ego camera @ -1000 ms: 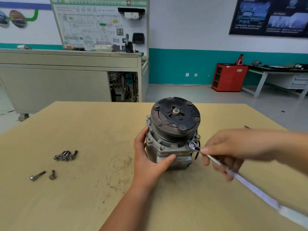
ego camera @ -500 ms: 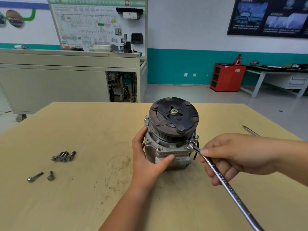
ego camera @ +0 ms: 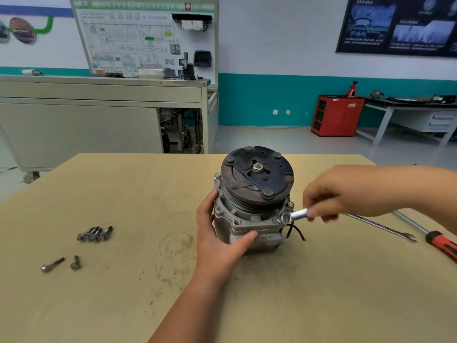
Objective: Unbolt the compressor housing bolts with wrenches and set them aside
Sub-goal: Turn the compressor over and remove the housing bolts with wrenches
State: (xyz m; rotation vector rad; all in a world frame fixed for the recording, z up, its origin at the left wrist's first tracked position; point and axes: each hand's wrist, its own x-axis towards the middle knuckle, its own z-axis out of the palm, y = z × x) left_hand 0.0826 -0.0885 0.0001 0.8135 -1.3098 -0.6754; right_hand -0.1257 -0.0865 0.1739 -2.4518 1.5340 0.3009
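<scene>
Compressor, grey cast-metal housing with dark round clutch plate on top (ego camera: 247, 220), is stood upright at middle of tan wooden table (ego camera: 296, 305), toward far edge. Housing is gripped from left side by left hand (ego camera: 217, 240). Long silver wrench (ego camera: 376, 224) is pinched near ring end by right hand (ego camera: 346, 194); ring seems seated on bolt at right front corner of flange (ego camera: 286, 217). Wrench axis runs from bolt toward right edge, so right hand is nearer. Removed steel bolts (ego camera: 95, 234) are laid toward left edge.
</scene>
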